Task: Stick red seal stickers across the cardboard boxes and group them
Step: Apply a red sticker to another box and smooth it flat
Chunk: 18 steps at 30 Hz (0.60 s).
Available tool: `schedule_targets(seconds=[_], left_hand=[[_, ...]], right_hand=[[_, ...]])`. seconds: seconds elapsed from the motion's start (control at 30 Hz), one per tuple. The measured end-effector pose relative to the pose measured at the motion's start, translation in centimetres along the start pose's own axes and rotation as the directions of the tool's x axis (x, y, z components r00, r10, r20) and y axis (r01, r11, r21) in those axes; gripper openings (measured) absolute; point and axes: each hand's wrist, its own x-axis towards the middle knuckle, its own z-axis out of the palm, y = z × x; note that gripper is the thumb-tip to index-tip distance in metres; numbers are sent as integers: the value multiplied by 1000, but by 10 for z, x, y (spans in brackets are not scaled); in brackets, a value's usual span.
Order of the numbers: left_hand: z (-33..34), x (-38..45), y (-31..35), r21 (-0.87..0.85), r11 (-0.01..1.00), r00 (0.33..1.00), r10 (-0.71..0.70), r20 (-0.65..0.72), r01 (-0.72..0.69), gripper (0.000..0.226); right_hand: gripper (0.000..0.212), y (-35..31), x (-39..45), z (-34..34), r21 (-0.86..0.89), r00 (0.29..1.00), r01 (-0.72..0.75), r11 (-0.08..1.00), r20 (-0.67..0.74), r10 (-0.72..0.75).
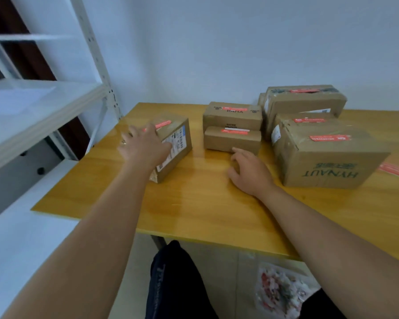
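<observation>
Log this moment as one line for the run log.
left hand: open, on sealed box, apart from group | right hand: open on table, by small box | sticker strips: table's right edge

— How are the cardboard boxes being kept?
— Five sealed boxes [286, 125] are being kept grouped at the right, each with a red seal sticker [329, 137] across its top.
— And the sixth?
— A separate box [180, 137] is being kept apart at the left, its sticker [160, 125] slanted.
</observation>
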Motion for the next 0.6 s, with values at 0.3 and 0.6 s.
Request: schedule_targets(seconds=[0.3, 0.6], left_hand=[[-20, -62, 11, -221, 911, 918, 378, 118, -347, 60], [-13, -108, 62, -416, 711, 743, 659, 114, -567, 50]], right_hand=[[17, -18, -32, -32, 444, 943, 1, 896, -298, 147], [58, -10, -74, -61, 405, 936, 159, 900, -353, -7]])
